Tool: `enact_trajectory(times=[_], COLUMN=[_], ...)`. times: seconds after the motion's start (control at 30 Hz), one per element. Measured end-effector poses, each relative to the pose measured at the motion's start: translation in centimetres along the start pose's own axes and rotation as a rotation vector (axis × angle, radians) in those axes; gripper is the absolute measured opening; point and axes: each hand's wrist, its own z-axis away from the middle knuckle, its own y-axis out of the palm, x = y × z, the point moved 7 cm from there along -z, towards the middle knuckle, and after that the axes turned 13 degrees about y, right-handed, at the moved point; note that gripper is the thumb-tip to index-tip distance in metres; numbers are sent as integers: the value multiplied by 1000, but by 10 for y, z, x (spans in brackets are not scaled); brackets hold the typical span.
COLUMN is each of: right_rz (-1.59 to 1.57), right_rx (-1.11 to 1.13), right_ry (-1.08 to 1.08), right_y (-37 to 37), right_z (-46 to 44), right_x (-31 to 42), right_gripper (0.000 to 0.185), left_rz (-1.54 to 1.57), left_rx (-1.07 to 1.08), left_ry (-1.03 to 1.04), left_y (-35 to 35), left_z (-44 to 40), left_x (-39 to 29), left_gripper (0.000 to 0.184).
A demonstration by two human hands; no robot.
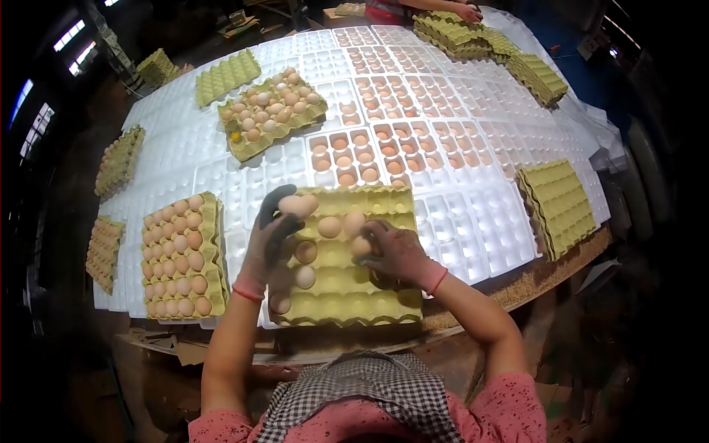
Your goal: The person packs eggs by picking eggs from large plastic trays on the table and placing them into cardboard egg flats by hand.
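In the left hand [269, 230], eggs [292, 206] sit over the yellow tray [390, 297].

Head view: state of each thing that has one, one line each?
Left grip, gloved, closed on two eggs
Right grip, gloved, curled around one egg
Near green tray, partly filled
Left egg tray, loaded with eggs
Farther egg tray, loaded unevenly; yellow patch at near-left corner, cause unclear
White trays, several hold eggs
Right green trays, stacked
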Motion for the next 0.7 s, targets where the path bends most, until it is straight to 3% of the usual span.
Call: enact_trajectory(times=[0.03, 0.1, 0.13, 0.17, 0.23, 0.27, 0.3, 0.4, 0.47, 0.5, 0.57, 0.63, 0.7], right_rz=[-14, -605, -476, -486, 207, 405, 605, 434, 88, -49, 40, 222, 420], right_rx=[3, -271, -305, -315, -160, -80, 10, 104, -244, -453, -700, -638, -396], right_ry=[-12, -171, -148, -146, -173, -170, -163, -212, -121, -86, 95, 282, 350], right_y=[-3, -44, -51, -54, -34, -21, -8, -27, -69, -98, -128, -124, -94], right_z=[-5, -14, -15, -21, -42, -47, -50, -54, -45, -35, -39, -61, -79], right_x=[-15, -40, -42, -39, 1, 14, 19, 12, -30, -57, -126, -185, -221], right_gripper=[57, 61, 57, 57, 47, 44, 40, 36, 43, 48, 59, 52, 58], left_rz=[39, -268, -835, -1196, -1483, -1614, -1601, -1627, -1488, -1265, -1108, -1023, -1134], left_rx=[-53, 3, 165, 327, 605, 705, 723, 804, 670, 533, 477, 440, 553], left_ry=[-13, -22, 196, 159, 413, 209, 236, 256, 234, 56, 236, 272, 490], left_y=[2, 16, 36, 52, 81, 81, 90, 96, 79, 73, 98, 146, 202], left_z=[-6, -17, -23, -20, -13, -16, -20, -30, -34, -41, -61, -89, -117], left_x=[-2, -5, -18, -14, -3, 16, 16, 13, 8, 5, -10, -5, 15], left_gripper=[32, 26, 25, 35, 41, 49, 49, 48, 51, 54, 53, 51, 47])
